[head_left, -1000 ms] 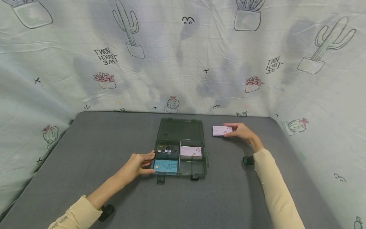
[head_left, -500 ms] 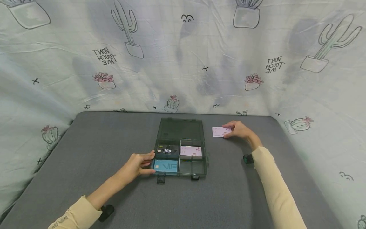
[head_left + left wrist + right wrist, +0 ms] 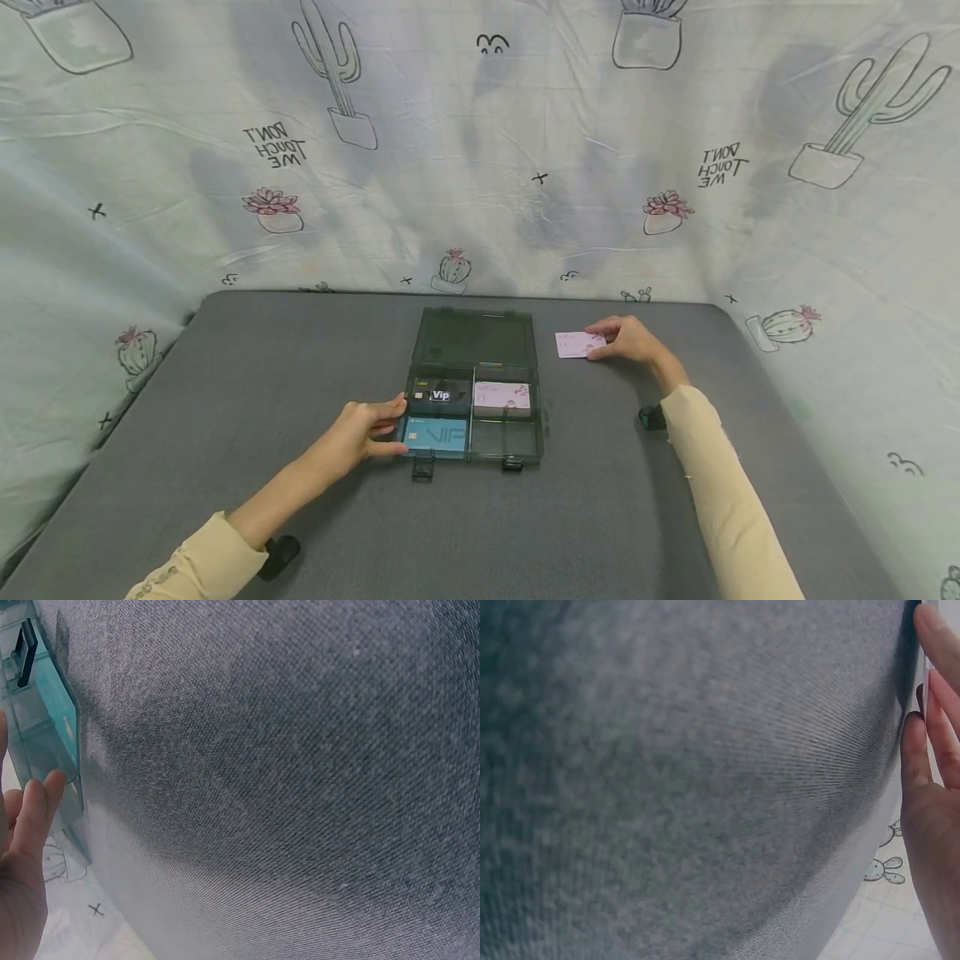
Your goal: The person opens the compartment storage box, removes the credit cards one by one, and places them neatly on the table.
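Note:
A translucent dark green storage box [image 3: 504,439] lies with its lid [image 3: 474,337] folded back. Inside, a black Vip card [image 3: 427,388] fills the back left compartment and a blue VIP card [image 3: 442,446] the front left. A pink card [image 3: 491,403] sits in the back right compartment. My left hand [image 3: 358,432] holds the box by its left side, thumb near the front corner. To the right of the lid, my right hand [image 3: 632,340] pinches another pink card [image 3: 573,345] by its right end. The right wrist view catches only that card's thin edge between the fingers.
Grey cloth covers the table [image 3: 300,350]. Behind and beside it hangs a white curtain [image 3: 420,167] printed with cacti. Two latches, a left one [image 3: 422,468] and a right one [image 3: 512,464], stick out from the box's front.
The right hand has tilted the pink card slightly and shifted it a little. The left hand and the box have stayed in place.

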`<state>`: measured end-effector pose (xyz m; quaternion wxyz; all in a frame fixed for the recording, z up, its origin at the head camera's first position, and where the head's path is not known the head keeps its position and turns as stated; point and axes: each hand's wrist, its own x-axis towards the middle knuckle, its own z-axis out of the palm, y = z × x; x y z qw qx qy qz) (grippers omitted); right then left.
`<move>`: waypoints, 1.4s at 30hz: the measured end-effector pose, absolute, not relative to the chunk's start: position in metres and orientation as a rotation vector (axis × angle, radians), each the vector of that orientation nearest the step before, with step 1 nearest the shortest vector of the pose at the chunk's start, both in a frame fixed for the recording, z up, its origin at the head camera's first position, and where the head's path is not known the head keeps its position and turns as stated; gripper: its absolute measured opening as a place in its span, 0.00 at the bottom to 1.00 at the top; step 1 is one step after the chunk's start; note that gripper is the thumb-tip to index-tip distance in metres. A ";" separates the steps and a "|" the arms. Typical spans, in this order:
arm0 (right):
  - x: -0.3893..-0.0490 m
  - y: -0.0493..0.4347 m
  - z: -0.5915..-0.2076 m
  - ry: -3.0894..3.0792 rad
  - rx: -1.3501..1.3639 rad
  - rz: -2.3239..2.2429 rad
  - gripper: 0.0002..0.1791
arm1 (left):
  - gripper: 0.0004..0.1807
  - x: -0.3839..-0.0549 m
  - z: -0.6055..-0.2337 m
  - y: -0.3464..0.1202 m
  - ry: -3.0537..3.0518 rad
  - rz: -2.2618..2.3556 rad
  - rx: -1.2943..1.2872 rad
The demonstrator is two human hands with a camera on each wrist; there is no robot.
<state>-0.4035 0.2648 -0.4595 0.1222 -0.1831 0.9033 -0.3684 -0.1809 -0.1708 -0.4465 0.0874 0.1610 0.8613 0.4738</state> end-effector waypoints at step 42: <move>-0.407 0.278 -0.463 2.550 -0.574 -1.180 0.29 | 0.36 -0.182 -0.444 -0.173 2.627 1.324 0.556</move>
